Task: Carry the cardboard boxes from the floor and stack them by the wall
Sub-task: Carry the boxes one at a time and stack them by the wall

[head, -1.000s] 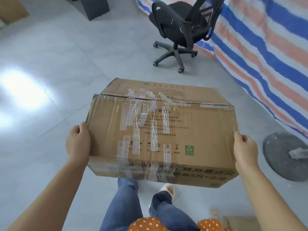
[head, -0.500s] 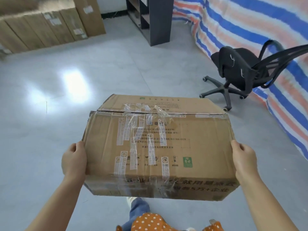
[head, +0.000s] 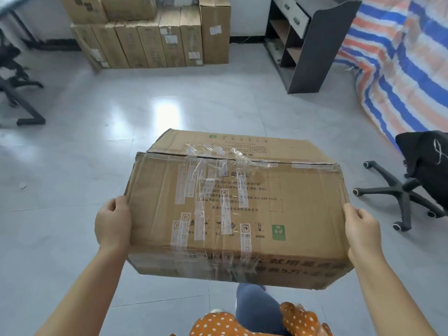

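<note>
Ahead of us, along the far edge of the grey tiled floor [head: 97, 146], we see a row of upright cardboard boxes [head: 155, 42] standing against the wall, with further boxes stacked on top of them at the left. To their right stands a dark shelf unit [head: 308, 44], and beside it a blue, white and orange striped tarpaulin [head: 400, 73] drapes down to the floor's right edge. A black office chair [head: 412, 187] sits near the right edge, close to the box we carry, and part of another dark chair [head: 14, 76] shows at the left edge; the floor between us and the row shows only a bright glare patch. We hold the taped cardboard box [head: 242, 209] in the air above the floor, well apart from the row by the wall; its flaps are closed under clear tape, so we cannot tell what is inside. Our left hand [head: 112, 221] grips its left end, fingers curled around the edge, and our right hand [head: 362, 226] grips the right end the same way.
</note>
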